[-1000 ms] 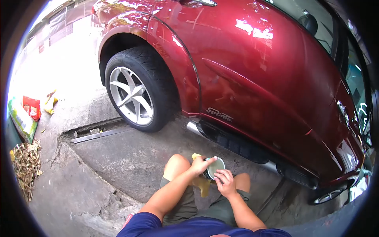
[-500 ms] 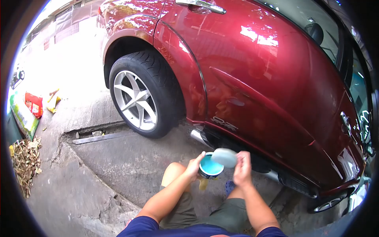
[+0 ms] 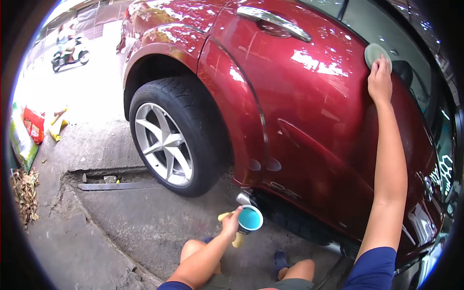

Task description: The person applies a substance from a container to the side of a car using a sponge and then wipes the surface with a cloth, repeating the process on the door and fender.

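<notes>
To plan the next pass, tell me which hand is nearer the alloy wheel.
Left. Left hand: below and right of the alloy wheel in view; right hand: farther, by the window.

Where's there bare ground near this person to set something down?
One free patch is the concrete between the metal strip and the left knee. Another lies between the dry leaves and the long crack. It's crowded at far left, where the red bag and green bag lie, and tighter between the right shoe and side step.

Left hand [image 3: 230,224] partly hides tub [image 3: 249,220], scooter [image 3: 71,56] blurred
</notes>
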Motion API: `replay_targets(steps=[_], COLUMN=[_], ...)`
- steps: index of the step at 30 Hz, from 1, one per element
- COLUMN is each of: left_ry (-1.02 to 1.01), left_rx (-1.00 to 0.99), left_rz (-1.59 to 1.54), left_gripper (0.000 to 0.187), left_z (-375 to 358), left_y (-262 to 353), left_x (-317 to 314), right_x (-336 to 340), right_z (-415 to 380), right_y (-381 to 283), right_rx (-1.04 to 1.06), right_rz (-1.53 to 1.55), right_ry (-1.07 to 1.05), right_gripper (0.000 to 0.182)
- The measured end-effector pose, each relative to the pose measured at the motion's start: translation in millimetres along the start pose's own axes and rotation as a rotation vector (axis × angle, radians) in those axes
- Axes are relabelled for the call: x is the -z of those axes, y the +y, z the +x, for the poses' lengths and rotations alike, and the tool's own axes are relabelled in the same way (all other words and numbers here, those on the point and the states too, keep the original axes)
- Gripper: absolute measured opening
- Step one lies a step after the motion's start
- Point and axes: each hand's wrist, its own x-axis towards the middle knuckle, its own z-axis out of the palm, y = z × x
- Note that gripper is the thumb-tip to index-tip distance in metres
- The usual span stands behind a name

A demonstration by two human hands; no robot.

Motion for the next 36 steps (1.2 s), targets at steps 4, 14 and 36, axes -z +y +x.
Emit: replay_targets(steps=[4, 14, 36], left_ry=[-0.05, 0.09, 0.241], left_rx=[-0.117, -0.129, -0.127], left_rz=[-0.01, 0.234, 0.381], left_gripper=[0.064, 0.068, 0.076], left_z=[0.5, 18.3, 61.2], left_y=[9.0, 14.2, 8.3], left_x=[1.8, 32.6, 130.7], right_x=[-43.7, -142.8, -160.3], right_z=[51.9, 152.4, 184.2], right_y=[-98.7, -240.3, -359.0], right_rx=[-0.093, 0.019, 0.04], right_rz=[0.216, 0.155, 0.328], right_ry=[-0.191, -0.418, -0.702], right_gripper=[0.038, 0.04, 0.038])
